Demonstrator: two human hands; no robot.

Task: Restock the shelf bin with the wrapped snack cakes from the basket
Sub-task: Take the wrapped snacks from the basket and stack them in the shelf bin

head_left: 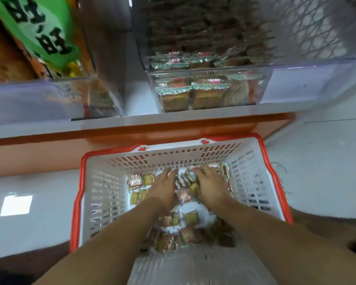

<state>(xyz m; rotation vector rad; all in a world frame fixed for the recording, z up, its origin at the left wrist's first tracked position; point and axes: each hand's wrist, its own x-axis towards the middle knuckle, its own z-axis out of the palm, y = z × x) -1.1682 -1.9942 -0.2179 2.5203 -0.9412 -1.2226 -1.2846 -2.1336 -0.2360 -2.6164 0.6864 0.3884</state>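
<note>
setting: shop aisle, pale floor, white shelf with an orange strip under it; view soft with blur.
basket: white, red rim, on the floor just below the shelf; both forearms reach down into it.
cakes: loose wrapped cakes scattered over the basket bottom, a small heap at the far end between the hands.
bin: clear bin on the shelf above the basket, cakes stacked low at its front; room left on top.
left hand: left hand on the heap's left side, fingers fairly straight, touching wrappers; looks like pushing, not gripping.
right hand: right hand on the heap's right side, fingers bent down over cakes; a real grip or a loose cup, cannot tell.
step: my read, gathering a two-handed scoop.
risk, spill: slick wrappers squeezed only from the sides may slide out on the lift and drop back or onto the floor.
risk, crush: pressing harder to hold them could flatten soft cakes.
risk, rim: a wide load may clip the bin's front wall.
neighbour: second clear bin at left under a green sign; wrong target if the aim drifts.
</note>
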